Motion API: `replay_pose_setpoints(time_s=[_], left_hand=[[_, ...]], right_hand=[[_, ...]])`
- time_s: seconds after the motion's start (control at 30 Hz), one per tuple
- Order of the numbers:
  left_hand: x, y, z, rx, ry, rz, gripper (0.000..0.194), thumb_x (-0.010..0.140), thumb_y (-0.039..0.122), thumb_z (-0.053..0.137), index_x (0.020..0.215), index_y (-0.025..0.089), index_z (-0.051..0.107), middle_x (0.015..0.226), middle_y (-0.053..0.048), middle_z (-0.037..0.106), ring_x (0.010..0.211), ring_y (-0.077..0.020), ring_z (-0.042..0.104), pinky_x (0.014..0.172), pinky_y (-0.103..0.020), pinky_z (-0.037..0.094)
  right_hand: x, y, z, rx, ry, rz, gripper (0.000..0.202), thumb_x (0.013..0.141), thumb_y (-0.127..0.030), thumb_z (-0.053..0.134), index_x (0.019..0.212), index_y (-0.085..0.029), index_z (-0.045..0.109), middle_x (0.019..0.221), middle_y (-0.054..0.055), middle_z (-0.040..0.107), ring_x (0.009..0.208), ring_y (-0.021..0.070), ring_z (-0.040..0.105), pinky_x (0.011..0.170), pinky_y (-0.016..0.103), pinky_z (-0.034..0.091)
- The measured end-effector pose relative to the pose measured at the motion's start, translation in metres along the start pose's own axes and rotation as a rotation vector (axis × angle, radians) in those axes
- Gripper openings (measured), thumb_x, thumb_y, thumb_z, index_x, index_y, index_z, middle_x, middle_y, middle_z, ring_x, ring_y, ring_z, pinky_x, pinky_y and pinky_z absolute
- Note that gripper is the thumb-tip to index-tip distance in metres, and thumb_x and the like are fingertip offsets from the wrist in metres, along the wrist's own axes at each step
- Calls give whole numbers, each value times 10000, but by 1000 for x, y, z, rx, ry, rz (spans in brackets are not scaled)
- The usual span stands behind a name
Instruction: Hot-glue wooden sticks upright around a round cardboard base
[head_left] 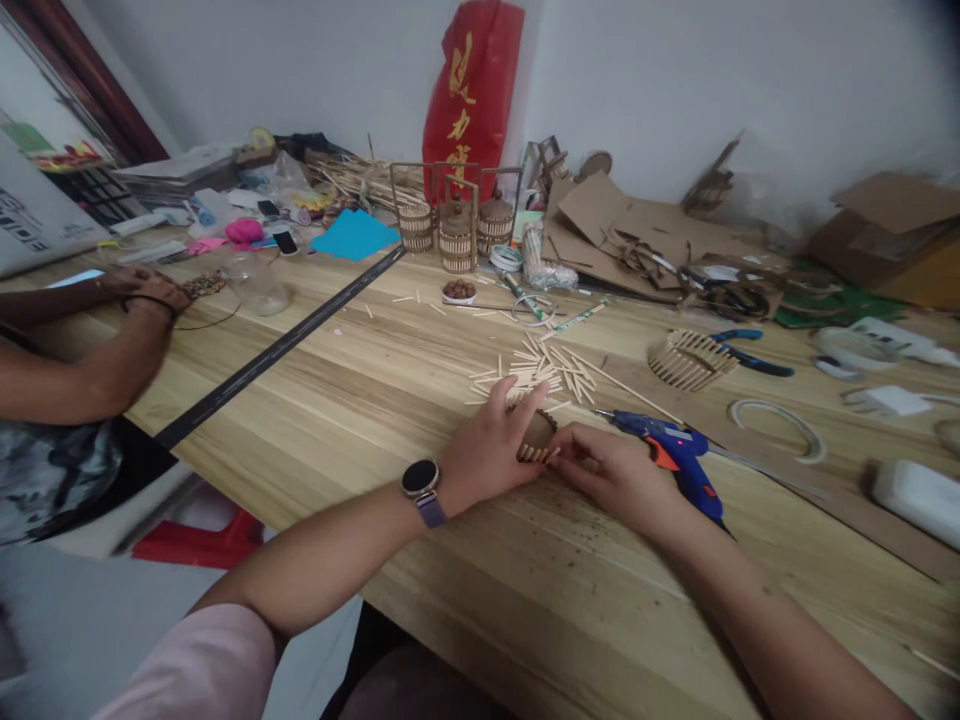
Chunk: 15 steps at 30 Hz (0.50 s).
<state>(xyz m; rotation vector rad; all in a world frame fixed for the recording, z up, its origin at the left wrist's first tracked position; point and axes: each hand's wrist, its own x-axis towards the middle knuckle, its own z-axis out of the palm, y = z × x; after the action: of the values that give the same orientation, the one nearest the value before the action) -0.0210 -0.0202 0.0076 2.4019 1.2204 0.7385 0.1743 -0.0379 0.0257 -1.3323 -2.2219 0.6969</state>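
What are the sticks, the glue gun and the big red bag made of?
The sticks look like bare wood or bamboo: pale straw colour, with no paint or shine to see. The glue gun seems to have a smooth plastic body, as its even blue, moulded shape suggests. The bag could be plastic or coated cloth: it's smooth, creased and floppy-looking.
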Motion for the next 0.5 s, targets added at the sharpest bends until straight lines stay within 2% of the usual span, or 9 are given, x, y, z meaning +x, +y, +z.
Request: replay_pose_setpoints(time_s=[0.33, 0.5], left_hand=[[0, 0, 0, -11, 2, 8, 971, 742, 275, 769, 1500, 295, 163, 1505, -173, 221, 1327, -358, 426, 1007, -489, 473], [0, 1, 0, -15, 5, -2, 951, 742, 255, 759, 1497, 292, 181, 1510, -175, 206, 1330, -369, 420, 982, -485, 493]], right_hand=[[-1, 4, 4, 10, 8, -38, 123, 879, -253, 499, 846, -226, 614, 806, 30, 690, 736, 172, 637, 656, 281, 478], [-1, 9, 7, 15, 20, -55, 110, 874, -241, 501, 833, -229, 603, 803, 31, 686, 750, 178, 638, 657, 284, 477]])
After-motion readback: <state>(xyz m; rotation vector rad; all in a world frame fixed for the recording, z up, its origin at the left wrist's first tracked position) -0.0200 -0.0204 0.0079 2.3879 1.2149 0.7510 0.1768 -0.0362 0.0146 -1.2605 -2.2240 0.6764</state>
